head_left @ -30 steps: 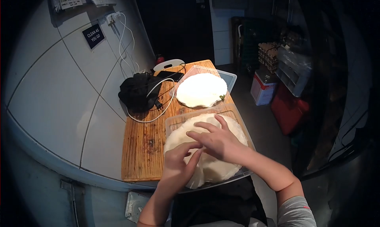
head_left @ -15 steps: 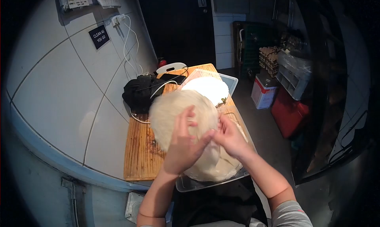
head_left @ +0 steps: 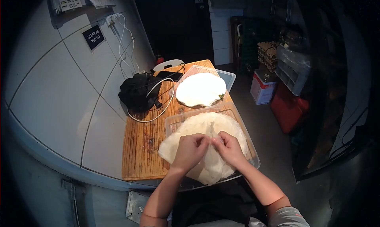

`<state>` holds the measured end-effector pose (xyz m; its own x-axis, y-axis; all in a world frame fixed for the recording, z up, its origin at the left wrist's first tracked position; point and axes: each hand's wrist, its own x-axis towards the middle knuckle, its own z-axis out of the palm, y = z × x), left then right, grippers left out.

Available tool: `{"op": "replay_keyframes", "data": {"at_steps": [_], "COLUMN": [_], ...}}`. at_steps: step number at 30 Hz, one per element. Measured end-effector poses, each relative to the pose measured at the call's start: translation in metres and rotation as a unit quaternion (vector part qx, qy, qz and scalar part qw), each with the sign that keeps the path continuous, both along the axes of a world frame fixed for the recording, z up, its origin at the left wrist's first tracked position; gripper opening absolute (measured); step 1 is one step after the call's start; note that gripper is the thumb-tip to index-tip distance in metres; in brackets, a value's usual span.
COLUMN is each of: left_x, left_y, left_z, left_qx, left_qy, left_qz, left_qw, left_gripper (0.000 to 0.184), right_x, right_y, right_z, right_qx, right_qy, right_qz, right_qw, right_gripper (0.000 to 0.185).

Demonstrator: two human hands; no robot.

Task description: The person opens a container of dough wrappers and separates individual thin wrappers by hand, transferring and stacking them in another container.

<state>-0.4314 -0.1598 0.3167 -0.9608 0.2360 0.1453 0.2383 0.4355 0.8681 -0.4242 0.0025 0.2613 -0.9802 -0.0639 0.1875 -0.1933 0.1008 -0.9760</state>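
Both pinched narrow, the left hand (head_left: 192, 148) and the right hand (head_left: 230, 148) meet at the near end of the surface, thumb and fingertips closed on a thin, round, cream-coloured sheet (head_left: 174, 144) between them. The fingertips overlap the sheet, so how much of it each hand grips cannot be told. The close pinch on one raised fold seems suited to something so limp: it gives the hands a small ridge to hold while the rest drapes. The sheet lies over a pale, rounded pile (head_left: 233, 124) in a shallow, clear plastic tray (head_left: 253, 150); its left edge hangs past the tray's left side. It looks soft, matt and slightly wrinkled; the number of layers beneath cannot be counted. The tray probably keeps the pile off the brown, grained wooden surface (head_left: 136, 159) and within easy reach.

Farther left sits a crumpled black fabric bundle (head_left: 136, 93), with a smooth white cable (head_left: 138, 121) looping beside it. To its right, a bright white, roughly round stack (head_left: 201, 88) with an uneven rim rests on another clear plastic tray (head_left: 226, 75). Farther still, a flat white board (head_left: 161, 66) has a handle slot.
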Motion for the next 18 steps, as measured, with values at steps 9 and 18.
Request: {"op": "replay_keyframes", "data": {"at_steps": [9, 18], "left_x": [-0.004, -0.008], "left_y": [-0.037, -0.028], "left_z": [-0.012, 0.007], "left_qx": [0.146, 0.188], "left_qy": [0.012, -0.093], "left_qz": [0.14, -0.066], "left_qw": [0.979, 0.976], "left_gripper": [0.021, 0.031], "right_x": [0.004, 0.002], "right_y": [0.034, 0.021], "right_z": [0.022, 0.038], "right_qx": [-0.155, -0.176], "right_qy": [-0.06, -0.035], "right_qz": [-0.06, 0.148], "right_qw": [0.984, 0.973], "right_gripper": [0.024, 0.011]}}
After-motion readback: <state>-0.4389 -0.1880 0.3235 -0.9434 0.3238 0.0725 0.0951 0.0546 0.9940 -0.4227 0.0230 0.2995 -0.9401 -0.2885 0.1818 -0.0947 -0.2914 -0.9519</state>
